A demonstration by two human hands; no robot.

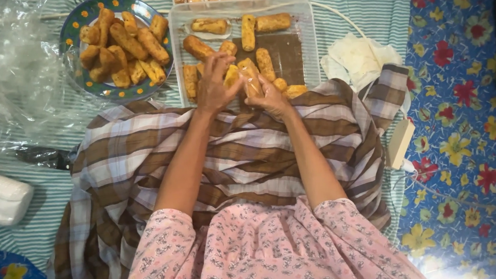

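Nearest the camera is a pink floral-print garment [257, 251] on the person's body, and beyond it a brown and white checked cloth [243, 151] spreads over the lap. Both bare forearms reach forward across this cloth.

The left hand [215, 83] and the right hand [268, 93] meet at the near edge of a clear rectangular plastic tray [305, 40]. The right hand is closed around a golden fried roll in a thin clear wrapper [250, 77], held upright between the two hands. The left hand's fingers are bent and touch the wrapper at its upper left side; whether they pinch it cannot be told.

The tray holds more golden fried rolls [262, 23], loosely laid. Left of the tray stands a round blue patterned plate [71, 29] piled with the same rolls. Crumpled clear plastic sheeting [6, 64] lies at the far left, over a green and white striped cloth [367, 0]. A crumpled white cloth [354, 60] lies right of the tray, and a blue flowered mat [472, 139] covers the right side.
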